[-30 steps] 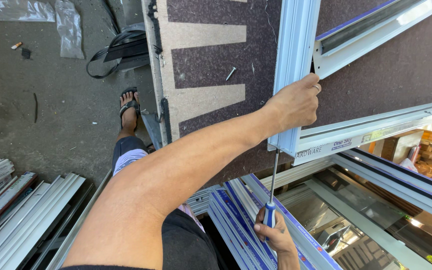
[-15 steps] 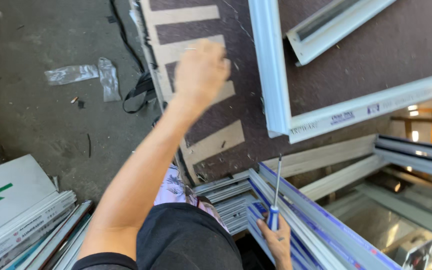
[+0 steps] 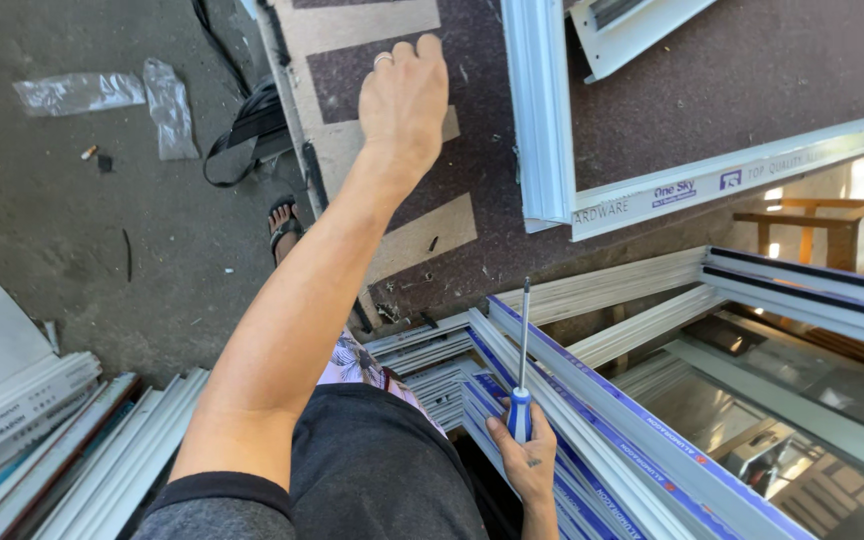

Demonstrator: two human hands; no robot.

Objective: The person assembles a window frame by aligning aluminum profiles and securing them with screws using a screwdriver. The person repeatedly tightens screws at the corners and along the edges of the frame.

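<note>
While the right hand (image 3: 530, 462) grips the blue handle of a long screwdriver (image 3: 523, 355), its thin shaft pointing up and away from the body, the left hand (image 3: 405, 92) stretches out over a brown worktable (image 3: 752, 80), fingers loosely curled and holding nothing. A ring shows on one finger. The two hands are well apart.

On the table lies a white window frame (image 3: 542, 110), its corner already joined where an upright bar meets a cross bar; the screwdriver tip is near that corner but not touching it, so any fastening there looks either finished or paused. Just beside the right hand, a stack of white frame bars with blue film (image 3: 602, 430) leans against the table edge.

Room to move is tight low down: more white bars (image 3: 102, 450) crowd the left, and a sandalled foot (image 3: 283, 222) stands on grey concrete floor (image 3: 52, 230) beside a black strap (image 3: 242, 130). Over the tabletop, the space is open.
</note>
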